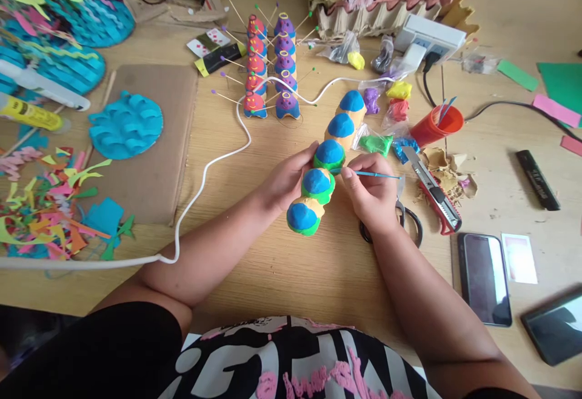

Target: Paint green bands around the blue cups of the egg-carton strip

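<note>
The left hand (291, 177) is clamped on an egg-carton strip (330, 153) held above the counter (254, 265), in front of the person, and most of its fingers are lost from sight beneath the strip. The right hand (370, 190) is closed in a pinch on a thin blue tool (375, 174); its working end reaches the strip's green edge beside the third bump, too small for me to make out exactly. The scissors (413, 223) lie partly covered by the right hand and wrist. The egg-carton stack (377, 20) runs off the top, and a yellow tube (31, 113) is cut off at the left. Of two phones, one (485, 278) shows whole, the other (557, 326) is cut by the right edge. Counting, I get five blue-topped bumps on the held strip, the nearest three edged in green. Farther back stand two decorated rows, one with red faces (255, 83), one with purple (285, 83), five bumps apiece. There's one orange-red cup (431, 129), one box cutter (434, 190), and two lumps of yellow clay (399, 90), with single red (399, 110) and green (375, 144) lumps near them.
</note>
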